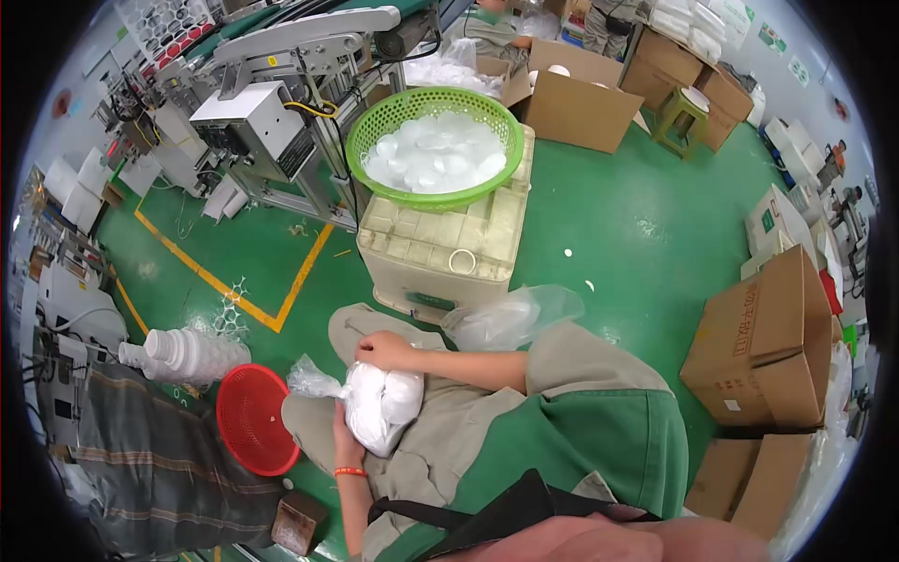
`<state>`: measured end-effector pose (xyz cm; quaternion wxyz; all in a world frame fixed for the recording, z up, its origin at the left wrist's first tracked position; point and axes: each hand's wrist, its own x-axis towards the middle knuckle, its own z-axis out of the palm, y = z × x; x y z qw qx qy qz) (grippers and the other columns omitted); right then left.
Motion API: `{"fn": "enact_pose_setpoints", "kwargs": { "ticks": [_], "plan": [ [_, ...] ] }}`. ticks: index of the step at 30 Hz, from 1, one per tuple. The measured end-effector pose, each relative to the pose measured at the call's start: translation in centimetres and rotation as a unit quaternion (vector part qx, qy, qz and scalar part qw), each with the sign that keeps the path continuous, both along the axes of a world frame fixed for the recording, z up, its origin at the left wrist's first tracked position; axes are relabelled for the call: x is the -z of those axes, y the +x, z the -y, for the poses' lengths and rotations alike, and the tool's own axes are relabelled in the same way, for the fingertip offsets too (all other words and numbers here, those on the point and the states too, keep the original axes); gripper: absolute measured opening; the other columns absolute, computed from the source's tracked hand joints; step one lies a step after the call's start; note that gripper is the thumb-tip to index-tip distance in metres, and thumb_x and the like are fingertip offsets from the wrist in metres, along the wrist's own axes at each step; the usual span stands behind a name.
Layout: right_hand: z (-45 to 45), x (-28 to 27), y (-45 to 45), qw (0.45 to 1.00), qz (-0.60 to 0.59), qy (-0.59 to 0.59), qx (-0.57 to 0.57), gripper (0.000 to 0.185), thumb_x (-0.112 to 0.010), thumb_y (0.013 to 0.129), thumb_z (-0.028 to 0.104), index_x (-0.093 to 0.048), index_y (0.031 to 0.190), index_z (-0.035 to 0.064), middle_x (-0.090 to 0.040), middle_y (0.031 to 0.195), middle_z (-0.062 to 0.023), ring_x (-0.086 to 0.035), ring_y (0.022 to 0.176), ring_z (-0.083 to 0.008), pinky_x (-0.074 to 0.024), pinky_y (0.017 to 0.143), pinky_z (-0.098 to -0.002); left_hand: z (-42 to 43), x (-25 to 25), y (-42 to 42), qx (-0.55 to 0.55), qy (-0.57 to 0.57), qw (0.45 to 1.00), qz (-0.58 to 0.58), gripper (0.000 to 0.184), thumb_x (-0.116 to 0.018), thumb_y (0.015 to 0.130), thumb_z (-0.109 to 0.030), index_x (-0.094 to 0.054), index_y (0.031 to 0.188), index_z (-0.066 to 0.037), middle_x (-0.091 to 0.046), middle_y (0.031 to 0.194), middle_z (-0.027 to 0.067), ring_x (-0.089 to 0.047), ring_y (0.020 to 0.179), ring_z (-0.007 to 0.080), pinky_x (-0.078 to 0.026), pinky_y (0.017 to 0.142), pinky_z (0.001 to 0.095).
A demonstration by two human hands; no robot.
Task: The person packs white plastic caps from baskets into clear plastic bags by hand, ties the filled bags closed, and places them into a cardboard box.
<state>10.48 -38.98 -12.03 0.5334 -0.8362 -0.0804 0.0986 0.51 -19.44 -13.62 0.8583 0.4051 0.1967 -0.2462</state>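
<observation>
A clear plastic bag packed with white rounded pieces (382, 403) lies on my lap, its loose gathered end sticking out to the left. My left hand (346, 442), with an orange-red wristband, grips the bag's lower left side; part of its fingers is hidden behind the bag. At the bag's upper edge, my right hand (386, 351) has its fingers curled onto the plastic. Beyond my knee, another clear plastic bag (510, 317) rests against a cream plastic crate (440, 239). A green basket (435, 195) of white translucent round pieces stands on that crate, with a white ring (462, 261) beside it.
To the left are a red basket (255, 421) and stacked white round parts (192, 354). Conveyor machinery (309, 56) stands at the upper left. Cardboard boxes (581, 98) sit at the back, and another carton (758, 347) is on the right. Other people are partly visible at the top.
</observation>
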Motion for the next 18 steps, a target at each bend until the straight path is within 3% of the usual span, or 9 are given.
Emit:
{"fn": "enact_pose_setpoints", "kwargs": {
  "ticks": [6, 8, 9, 10, 12, 14, 15, 17, 18],
  "plan": [
    [0.1, -0.4, 0.0, 1.0, -0.008, -0.009, 0.001, 0.024, -0.055, 0.074, 0.03, -0.068, 0.083, 0.0112, -0.066, 0.08, -0.0109, -0.062, 0.075, -0.0288, -0.0479, 0.067, -0.0383, -0.4, 1.6, 0.0, 0.008, 0.031, 0.999, 0.003, 0.053, -0.035, 0.095, -0.039, -0.038, 0.133, -0.002, -0.046, 0.132, 0.0123, -0.046, 0.119, 0.0269, -0.035, 0.102, 0.0385],
    [0.3, -0.4, 0.0, 0.999, -0.025, 0.002, -0.027, 0.032, -0.056, 0.079, 0.04, -0.068, 0.088, 0.0125, -0.066, 0.08, -0.0081, -0.063, 0.076, -0.0253, -0.0478, 0.069, -0.0347, -0.7, 2.1, 0.1, 0.017, 0.011, 1.0, -0.013, 0.053, -0.035, 0.095, -0.04, -0.04, 0.131, -0.001, -0.048, 0.13, 0.0122, -0.047, 0.118, 0.0266, -0.036, 0.101, 0.0379],
    [1.1, -2.0, 0.0, 0.991, -0.079, 0.016, -0.109, 0.043, -0.053, 0.083, 0.051, -0.066, 0.097, 0.0121, -0.066, 0.089, -0.0069, -0.062, 0.082, -0.0217, -0.0472, 0.071, -0.0321, -0.6, 1.6, 0.1, 0.015, 0.005, 1.0, -0.023, 0.053, -0.035, 0.095, -0.04, -0.042, 0.129, -0.001, -0.05, 0.127, 0.0128, -0.05, 0.115, 0.0265, -0.039, 0.099, 0.0378],
    [1.5, -1.7, 0.3, 0.969, -0.121, 0.1, -0.189, 0.055, -0.051, 0.084, 0.056, -0.06, 0.112, 0.0097, -0.062, 0.108, -0.0088, -0.058, 0.099, -0.0216, -0.0445, 0.082, -0.0308, -0.6, 1.5, 0.1, 0.018, 0.015, 0.999, -0.022, 0.053, -0.035, 0.095, -0.04, -0.042, 0.129, 0.0, -0.051, 0.126, 0.0135, -0.052, 0.112, 0.0263, -0.041, 0.097, 0.038],
    [3.0, -3.1, 0.5, 0.938, -0.066, 0.059, -0.336, 0.066, -0.058, 0.085, 0.044, -0.034, 0.135, 0.0086, -0.043, 0.134, -0.0118, -0.042, 0.122, -0.0239, -0.0335, 0.101, -0.0325, -0.7, 1.6, 0.0, 0.024, 0.024, 0.999, -0.017, 0.052, -0.033, 0.095, -0.038, -0.041, 0.129, 0.001, -0.051, 0.126, 0.0139, -0.052, 0.113, 0.0267, -0.04, 0.097, 0.0383],
    [3.9, -3.6, 0.1, 0.906, 0.0, 0.009, -0.423, 0.102, -0.077, 0.063, 0.047, -0.022, 0.14, 0.0071, -0.035, 0.137, -0.0185, -0.033, 0.128, -0.0297, -0.0292, 0.104, -0.0356, -0.4, 1.4, -0.2, 0.033, 0.043, 0.998, 0.016, 0.053, -0.032, 0.095, -0.037, -0.038, 0.131, 0.001, -0.049, 0.129, 0.0143, -0.049, 0.116, 0.0276, -0.039, 0.099, 0.0385],
    [4.3, -4.0, -0.3, 0.895, 0.023, -0.032, -0.444, 0.112, -0.081, 0.054, 0.05, -0.023, 0.14, 0.0067, -0.036, 0.135, -0.0204, -0.032, 0.128, -0.0324, -0.0275, 0.105, -0.0365, 0.3, 0.7, 0.0, 0.02, -0.011, 1.0, -0.022, 0.053, -0.031, 0.095, -0.036, -0.035, 0.133, 0.001, -0.046, 0.131, 0.0149, -0.047, 0.119, 0.0282, -0.037, 0.101, 0.0388],
    [3.9, -5.9, -1.2, 0.907, 0.036, -0.071, -0.413, 0.107, -0.082, 0.051, 0.046, -0.031, 0.136, 0.006, -0.043, 0.13, -0.0195, -0.041, 0.121, -0.0323, -0.0332, 0.101, -0.0385, -0.3, 0.8, 0.1, 0.058, -0.064, 0.996, -0.006, 0.053, -0.029, 0.096, -0.036, -0.037, 0.132, 0.002, -0.046, 0.131, 0.0155, -0.046, 0.12, 0.0283, -0.034, 0.104, 0.0399],
    [3.7, -5.0, -1.5, 0.921, 0.035, 0.028, -0.386, 0.095, -0.081, 0.054, 0.044, -0.041, 0.131, 0.0068, -0.049, 0.125, -0.0174, -0.047, 0.116, -0.0298, -0.0364, 0.099, -0.0383, 0.0, 0.4, 0.3, 0.07, -0.079, 0.994, -0.016, 0.054, -0.03, 0.096, -0.038, -0.04, 0.131, 0.001, -0.05, 0.128, 0.0154, -0.049, 0.117, 0.0273, -0.036, 0.102, 0.0395]
  ]
}}
